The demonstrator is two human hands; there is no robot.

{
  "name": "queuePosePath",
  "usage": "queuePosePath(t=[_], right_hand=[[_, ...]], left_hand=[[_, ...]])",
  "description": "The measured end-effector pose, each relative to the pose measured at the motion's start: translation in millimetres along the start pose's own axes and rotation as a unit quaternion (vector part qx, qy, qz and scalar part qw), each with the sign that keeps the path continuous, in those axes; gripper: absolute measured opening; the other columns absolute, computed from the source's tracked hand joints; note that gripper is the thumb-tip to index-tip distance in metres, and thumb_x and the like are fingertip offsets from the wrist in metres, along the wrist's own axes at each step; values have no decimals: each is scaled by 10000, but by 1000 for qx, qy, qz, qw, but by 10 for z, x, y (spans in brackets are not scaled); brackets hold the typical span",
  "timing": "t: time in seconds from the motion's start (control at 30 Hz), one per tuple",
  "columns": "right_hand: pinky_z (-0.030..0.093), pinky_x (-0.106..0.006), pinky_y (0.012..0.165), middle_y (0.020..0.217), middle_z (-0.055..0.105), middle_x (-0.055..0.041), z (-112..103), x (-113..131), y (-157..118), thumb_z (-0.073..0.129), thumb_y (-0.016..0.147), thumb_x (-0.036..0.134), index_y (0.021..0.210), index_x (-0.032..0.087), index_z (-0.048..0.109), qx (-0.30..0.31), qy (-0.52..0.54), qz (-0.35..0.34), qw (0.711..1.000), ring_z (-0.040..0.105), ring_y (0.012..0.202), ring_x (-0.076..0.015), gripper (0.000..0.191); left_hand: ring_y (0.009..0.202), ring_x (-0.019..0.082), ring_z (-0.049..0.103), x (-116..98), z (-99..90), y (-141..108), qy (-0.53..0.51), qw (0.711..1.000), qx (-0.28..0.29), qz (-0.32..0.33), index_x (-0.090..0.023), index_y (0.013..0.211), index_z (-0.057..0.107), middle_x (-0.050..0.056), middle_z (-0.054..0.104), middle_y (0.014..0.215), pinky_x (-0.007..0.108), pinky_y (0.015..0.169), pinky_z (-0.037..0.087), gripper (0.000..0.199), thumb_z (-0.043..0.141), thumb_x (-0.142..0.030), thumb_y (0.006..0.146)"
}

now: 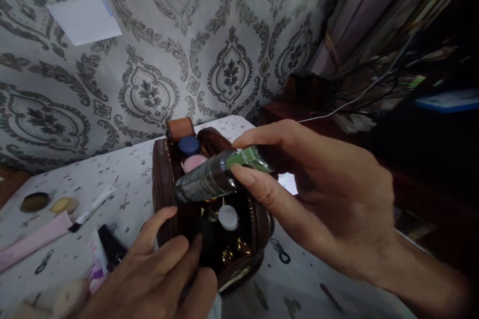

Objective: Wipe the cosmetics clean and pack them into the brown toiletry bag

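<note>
My right hand (318, 199) pinches a small dark bottle (202, 179) by its green cap (247, 159), between thumb and fingers. The bottle is tilted over the mouth of a brown zippered bag (162, 179), its lower end toward the left. My left hand (149, 274) lies at the bag's near left edge, fingers apart, the index at the rim and other fingertips over the opening. Inside the bag are a blue round cap (189, 145), a pink round item (194, 163), a white round cap (228, 217) and shiny gold pieces (243, 246).
Left of the bag, a pink tube (33, 241), a white tube with a black cap (93, 207), a dark round item (35, 202) and a purple-white tube (95, 259) lie on the patterned tablecloth (127, 169). Behind is a papered wall; cables (359, 104) run at the right.
</note>
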State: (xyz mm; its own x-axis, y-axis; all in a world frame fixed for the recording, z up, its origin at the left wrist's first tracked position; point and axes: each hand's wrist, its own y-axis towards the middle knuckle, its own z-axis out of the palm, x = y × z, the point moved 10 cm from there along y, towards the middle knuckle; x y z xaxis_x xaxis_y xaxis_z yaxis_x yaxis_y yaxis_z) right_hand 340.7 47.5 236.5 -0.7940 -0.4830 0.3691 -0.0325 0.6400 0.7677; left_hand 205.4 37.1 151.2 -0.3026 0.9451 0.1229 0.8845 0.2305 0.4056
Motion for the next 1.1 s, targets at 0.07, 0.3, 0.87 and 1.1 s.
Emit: queuePosePath(t=[0.07,0.3,0.87,1.1], right_hand=[[571,-260,616,777,696,8,18,-17,-1,613,945,259,1020,237,635,14,-6,4,1000,647,609,-138,80],[597,-264,683,886,746,-20,13,-40,-9,638,939,279,1033,245,670,44,-14,-11,999,712,741,-175,105],[546,-251,689,914,727,-18,378,127,135,618,952,242,1020,188,640,106,37,-58,992,689,789,-150,90],[484,-261,647,836,679,-17,524,165,120,546,992,243,955,171,624,183,30,-64,981,641,743,-148,113]], left_hand=[[771,160,626,-5,-11,-9,3,1000,-8,6,-237,817,592,-15,731,839,482,1217,244,289,391,-42,885],[924,175,657,-5,13,-129,14,1000,-28,3,-233,901,620,1,740,887,374,1168,337,298,363,-84,926],[976,166,687,-9,16,-148,51,999,-10,11,-239,992,624,-1,770,983,294,1065,427,274,388,-109,938],[917,165,665,-34,-41,-150,62,995,-68,26,-224,916,617,-2,757,892,307,1063,405,235,409,-115,930]])
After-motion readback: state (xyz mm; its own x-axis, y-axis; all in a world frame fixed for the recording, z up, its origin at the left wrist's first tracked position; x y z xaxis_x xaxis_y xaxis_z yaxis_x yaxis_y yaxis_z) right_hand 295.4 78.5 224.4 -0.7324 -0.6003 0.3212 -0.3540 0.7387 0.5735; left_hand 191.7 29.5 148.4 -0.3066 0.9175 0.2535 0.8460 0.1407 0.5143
